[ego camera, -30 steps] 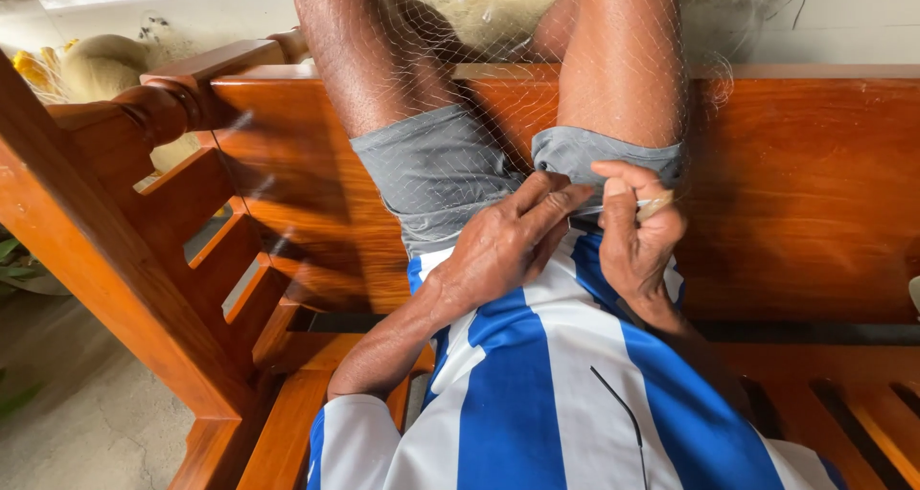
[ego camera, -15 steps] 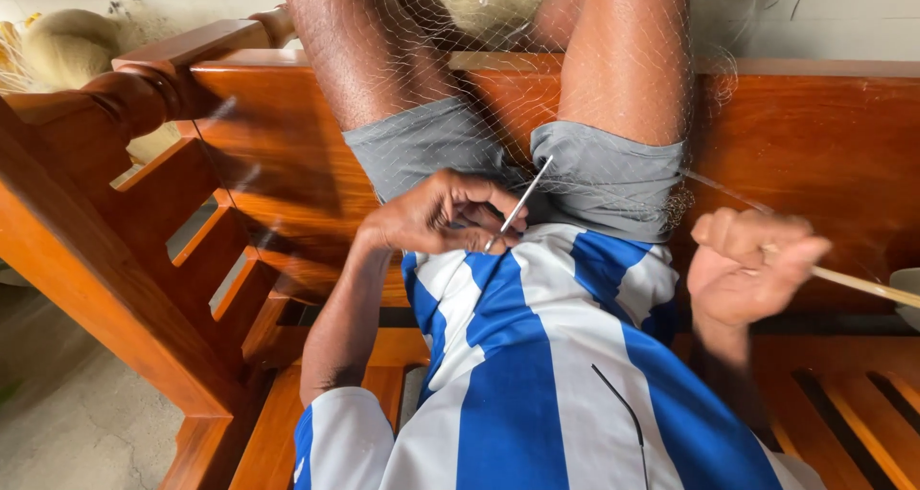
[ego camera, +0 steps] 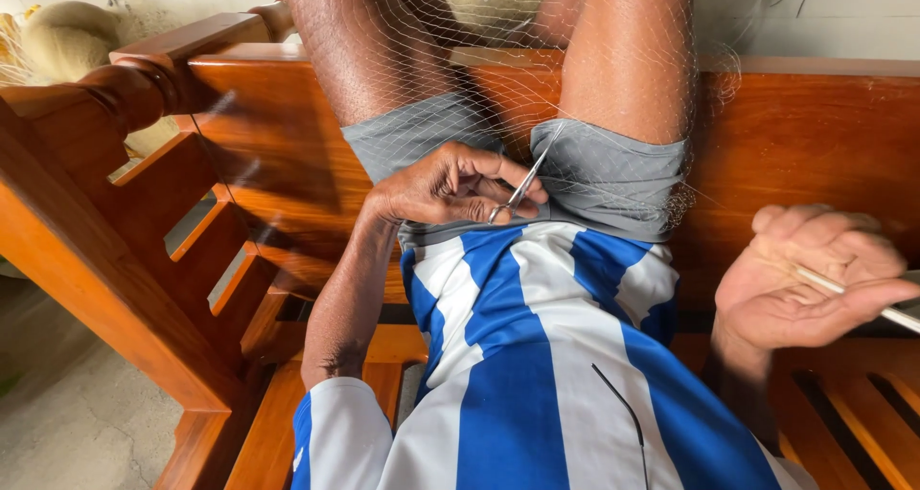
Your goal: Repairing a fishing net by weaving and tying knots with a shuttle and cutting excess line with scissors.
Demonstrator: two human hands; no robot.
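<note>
- Setting: polished wooden bench [ego camera: 824, 136] with slatted seat and a turned armrest [ego camera: 125, 92] at 10 o'clock; pale concrete floor [ego camera: 67, 423] at 8 o'clock.
- Person reclines on the bench, knees raised toward 12 o'clock; grey shorts [ego camera: 613, 174], blue-and-white striped shirt [ego camera: 537, 356].
- Fine pale fishing net [ego camera: 479, 59] draped over both thighs and the bench back, running from 11 to 1 o'clock.
- Left hand [ego camera: 441, 185] just left of centre, at the hem of the shorts; fingers curled shut around small metal scissors [ego camera: 522, 185], blades pointing up toward 1 o'clock into the net.
- Whether the scissor blades are parted or together: cannot tell.
- Right hand [ego camera: 805, 279] at 3 o'clock, well apart from the left, palm toward the camera; fingers and thumb pinched closed on a thin pale netting needle [ego camera: 862, 298] that runs off the right edge.
- Right hand is slightly blurred.
- Tan rounded bundle [ego camera: 62, 40] at the far 10 o'clock corner, beyond the armrest.
</note>
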